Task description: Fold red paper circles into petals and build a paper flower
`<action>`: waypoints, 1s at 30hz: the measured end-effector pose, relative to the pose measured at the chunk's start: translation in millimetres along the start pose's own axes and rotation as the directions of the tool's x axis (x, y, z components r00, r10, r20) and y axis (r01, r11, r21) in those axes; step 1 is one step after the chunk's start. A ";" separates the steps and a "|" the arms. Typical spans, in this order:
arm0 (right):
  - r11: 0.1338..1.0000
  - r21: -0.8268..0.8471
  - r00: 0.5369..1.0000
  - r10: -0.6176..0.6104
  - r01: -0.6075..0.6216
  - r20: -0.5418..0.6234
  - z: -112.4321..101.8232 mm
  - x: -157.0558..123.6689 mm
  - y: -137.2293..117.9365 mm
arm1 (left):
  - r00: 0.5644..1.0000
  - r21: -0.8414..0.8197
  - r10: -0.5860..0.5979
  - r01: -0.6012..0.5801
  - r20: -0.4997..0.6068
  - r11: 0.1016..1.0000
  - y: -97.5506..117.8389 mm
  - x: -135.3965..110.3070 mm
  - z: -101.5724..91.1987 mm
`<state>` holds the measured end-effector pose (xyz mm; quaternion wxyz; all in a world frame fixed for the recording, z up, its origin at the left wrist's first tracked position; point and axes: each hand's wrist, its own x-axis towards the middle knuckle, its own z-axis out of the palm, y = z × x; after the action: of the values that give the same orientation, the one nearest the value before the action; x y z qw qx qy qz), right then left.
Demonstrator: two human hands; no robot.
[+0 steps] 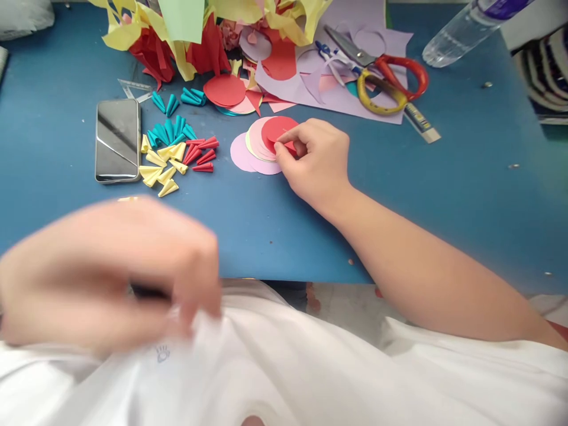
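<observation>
My left hand (pixel 146 260), smeared by motion, is close to the camera and pinches the front of a white shirt (pixel 284 361). Over the blue table, my right hand (pixel 317 157) has thumb and forefinger together at a red paper circle (pixel 274 129). That circle lies on top of overlapping paper circles: a pink one (pixel 257 137) and lilac ones (pixel 242 155), with a pale yellow edge showing between. Part of the red circle is hidden behind my fingers. Left of them lie small rolled paper cones in teal (pixel 168 131), yellow (pixel 166 155) and red (pixel 204 155).
A phone (pixel 118 142) lies left of the cones, near a clear set square (pixel 134 90). Crumpled paper (pixel 208 47), another red circle (pixel 225 90) and lilac cut sheets (pixel 368 106) lie behind. Scissors (pixel 390 83), a cutter (pixel 421 123) and a water bottle (pixel 461 35) are at the right.
</observation>
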<state>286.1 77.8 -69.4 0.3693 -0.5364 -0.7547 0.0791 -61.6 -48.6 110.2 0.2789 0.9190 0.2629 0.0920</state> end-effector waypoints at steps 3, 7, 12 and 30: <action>1.000 0.026 1.000 -0.004 0.004 0.011 -0.8 -2.2 -3.7 | 0.958 0.155 -0.185 0.221 -0.217 0.963 -48.3 66.5 -15.3; 0.998 0.050 0.999 -0.046 0.045 0.026 -1.4 -3.3 -5.5 | 0.888 0.512 -0.404 0.457 -0.219 0.727 -108.9 105.8 -10.6; 0.996 0.047 0.996 -0.077 0.076 0.032 -0.7 -4.8 -7.4 | 0.895 0.397 -0.393 0.446 -0.211 0.802 -130.7 112.0 -4.4; 0.995 0.077 0.998 -0.065 0.063 0.018 -2.1 -7.7 -5.5 | 0.778 0.430 -0.611 0.606 -0.146 0.669 -111.9 81.9 -30.5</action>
<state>284.5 68.2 -68.7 0.3840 -0.4965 -0.7718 0.1014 -50.4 88.4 74.5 0.0723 0.8175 0.5665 -0.0749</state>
